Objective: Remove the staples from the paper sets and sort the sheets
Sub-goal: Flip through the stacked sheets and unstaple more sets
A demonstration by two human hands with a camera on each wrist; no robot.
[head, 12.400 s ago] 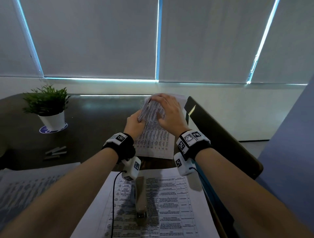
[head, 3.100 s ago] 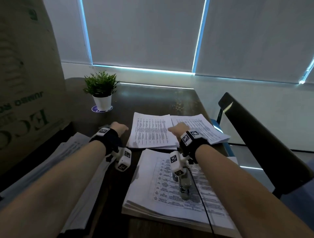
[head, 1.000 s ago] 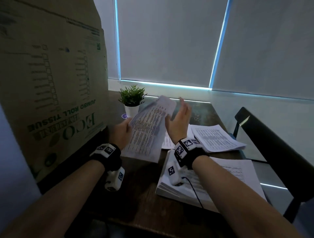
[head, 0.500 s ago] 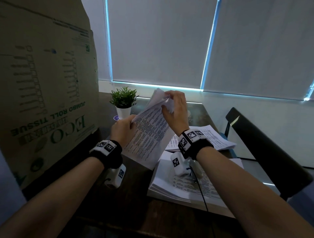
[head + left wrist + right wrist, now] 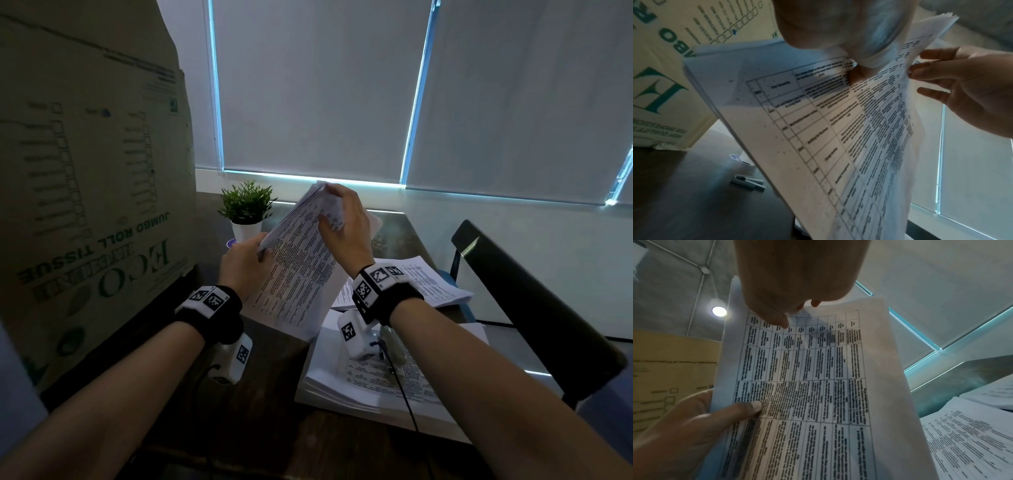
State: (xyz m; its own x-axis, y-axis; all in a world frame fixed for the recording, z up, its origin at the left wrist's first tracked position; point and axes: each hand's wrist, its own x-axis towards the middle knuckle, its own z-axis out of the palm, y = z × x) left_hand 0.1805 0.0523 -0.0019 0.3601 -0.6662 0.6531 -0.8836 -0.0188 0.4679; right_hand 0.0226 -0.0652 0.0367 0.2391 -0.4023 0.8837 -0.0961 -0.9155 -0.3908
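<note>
I hold a stapled paper set [image 5: 297, 270] of printed tables up above the dark table [image 5: 274, 377]. My left hand [image 5: 245, 263] grips its left edge, thumb on the front sheet [image 5: 748, 407]. My right hand [image 5: 342, 222] pinches the set's top corner, fingers curled over the sheets. The staple is hidden under my fingers. In the left wrist view the paper set [image 5: 838, 129] fills the middle, and the right hand [image 5: 953, 84] shows its fingers at the far edge.
A thick paper stack [image 5: 376, 380] lies at the front right with a metal tool [image 5: 394, 346] on it. Two sorted piles [image 5: 428, 284] lie behind it. A potted plant [image 5: 247, 209], a big cardboard box [image 5: 89, 205] at left, staple strips [image 5: 748, 181], a chair [image 5: 534, 308] at right.
The view has shifted slightly. My right hand has slid down a little over the set's top corner; the left hand keeps its grip on the left edge.
</note>
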